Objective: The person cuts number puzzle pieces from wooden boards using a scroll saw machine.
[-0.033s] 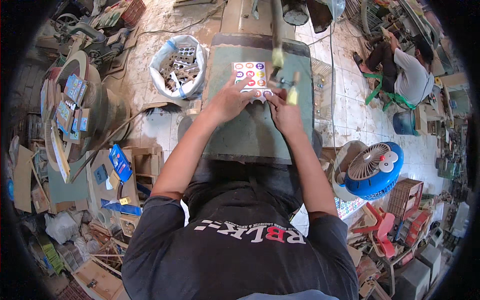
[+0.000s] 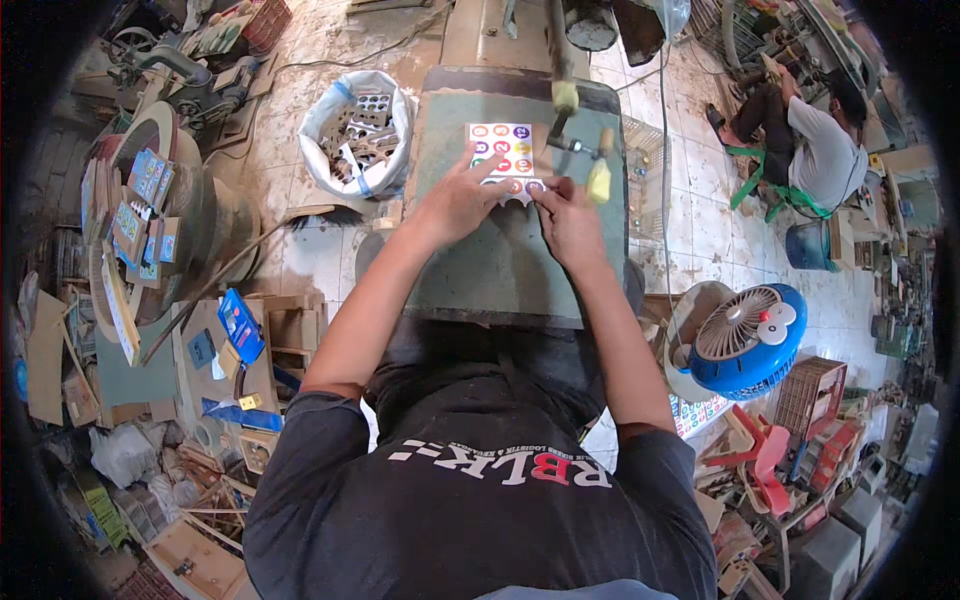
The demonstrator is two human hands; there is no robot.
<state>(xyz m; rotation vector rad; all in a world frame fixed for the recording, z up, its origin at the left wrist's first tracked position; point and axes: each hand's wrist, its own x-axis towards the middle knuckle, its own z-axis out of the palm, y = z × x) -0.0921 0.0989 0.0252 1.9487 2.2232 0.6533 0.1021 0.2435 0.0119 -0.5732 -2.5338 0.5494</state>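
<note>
A small white panel (image 2: 516, 157) printed with rows of coloured circles lies on the green worktable (image 2: 490, 280). Its near edge is scalloped. My left hand (image 2: 448, 210) rests on the panel's left side with fingers stretched over it and thumb near the scalloped edge. At the near right corner, my right hand (image 2: 574, 228) pinches the panel between thumb and fingers; some fingertips are hidden. Just beyond that hand stands a machine arm (image 2: 557, 45) with a yellowish-green block (image 2: 565, 97), a metal fitting (image 2: 568, 144) and a second yellowish-green piece (image 2: 598, 182). Any blade is too small to make out.
A white sack (image 2: 402, 120) of scalloped offcuts stands left of the table. Printed pieces (image 2: 152, 178) lie on a round wheel-like base farther left. A blue fan (image 2: 750, 340) sits at right, near a crate (image 2: 810, 393). Another person (image 2: 815, 140) sits low at far right.
The yellowish-green pieces and metal fitting of the machine have shifted slightly right and up in the picture. My hands and the panel are nearly unmoved.
</note>
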